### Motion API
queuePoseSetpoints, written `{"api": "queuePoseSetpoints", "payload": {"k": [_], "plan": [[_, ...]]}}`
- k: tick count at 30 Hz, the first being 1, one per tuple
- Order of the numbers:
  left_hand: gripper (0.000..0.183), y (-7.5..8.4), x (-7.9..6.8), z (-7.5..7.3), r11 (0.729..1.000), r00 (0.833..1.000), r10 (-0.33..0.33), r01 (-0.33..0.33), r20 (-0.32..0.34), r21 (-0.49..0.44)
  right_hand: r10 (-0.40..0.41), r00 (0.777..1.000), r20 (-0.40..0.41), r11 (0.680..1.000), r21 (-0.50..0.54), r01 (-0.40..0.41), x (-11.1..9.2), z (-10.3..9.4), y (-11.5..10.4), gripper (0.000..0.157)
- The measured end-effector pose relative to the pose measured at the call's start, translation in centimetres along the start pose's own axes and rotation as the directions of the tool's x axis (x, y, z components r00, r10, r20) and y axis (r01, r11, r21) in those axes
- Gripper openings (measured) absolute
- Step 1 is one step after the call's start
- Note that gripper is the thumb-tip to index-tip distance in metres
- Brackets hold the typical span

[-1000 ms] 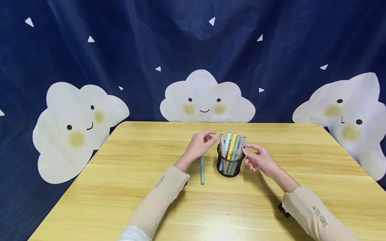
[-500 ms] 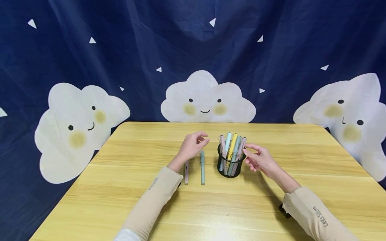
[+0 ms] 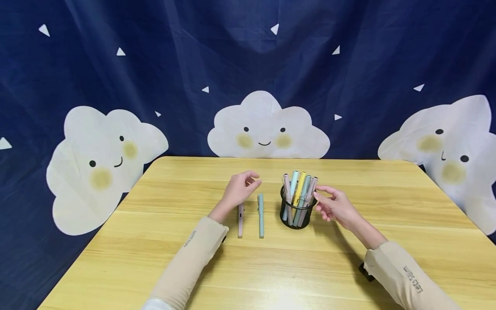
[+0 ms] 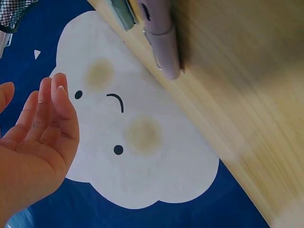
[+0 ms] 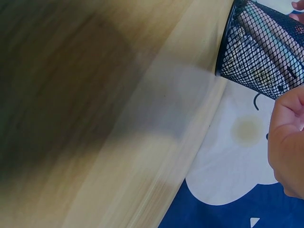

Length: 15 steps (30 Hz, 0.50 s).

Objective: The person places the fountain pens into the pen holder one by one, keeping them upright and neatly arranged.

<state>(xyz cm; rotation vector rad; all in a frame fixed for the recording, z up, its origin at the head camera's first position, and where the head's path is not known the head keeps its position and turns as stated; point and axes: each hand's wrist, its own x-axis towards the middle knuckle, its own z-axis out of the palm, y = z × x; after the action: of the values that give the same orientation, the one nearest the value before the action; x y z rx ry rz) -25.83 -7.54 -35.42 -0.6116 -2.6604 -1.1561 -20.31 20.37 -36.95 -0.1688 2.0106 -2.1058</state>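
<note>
A black mesh pen holder (image 3: 295, 212) stands upright on the table with several pens in it: pale purple, light blue, yellow and grey-green. My right hand (image 3: 335, 204) pinches the holder's rim on its right side with thumb and index finger. To the left, a grey-green pen (image 3: 261, 217) and a pale purple pen (image 3: 240, 224) lie side by side, apart and roughly parallel. Over the far end of the purple pen hovers my left hand (image 3: 239, 189), fingers relaxed and holding nothing. In the left wrist view that palm (image 4: 42, 142) shows bare, with the purple pen (image 4: 164, 47) beyond.
The wooden table (image 3: 302, 267) reaches back to a dark blue curtain (image 3: 186, 51) printed with white clouds. Dark camera mounts sit under both wrists, the right one (image 3: 366, 272) close above the tabletop.
My left hand has moved left, away from the pen holder, and a pale purple pen now shows on the table left of the grey-green one. The right hand stays at the holder.
</note>
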Motion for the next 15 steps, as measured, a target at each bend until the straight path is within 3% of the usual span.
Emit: {"api": "queuePoseSetpoints", "payload": {"k": [15], "plan": [[0.025, -1.6, -0.9, -0.4, 0.999, 0.999, -0.049, 0.049, -0.005, -0.001, 0.006, 1.0, -0.005, 1.0, -0.003, -0.006, -0.1, 0.1, -0.2, 0.053]]}}
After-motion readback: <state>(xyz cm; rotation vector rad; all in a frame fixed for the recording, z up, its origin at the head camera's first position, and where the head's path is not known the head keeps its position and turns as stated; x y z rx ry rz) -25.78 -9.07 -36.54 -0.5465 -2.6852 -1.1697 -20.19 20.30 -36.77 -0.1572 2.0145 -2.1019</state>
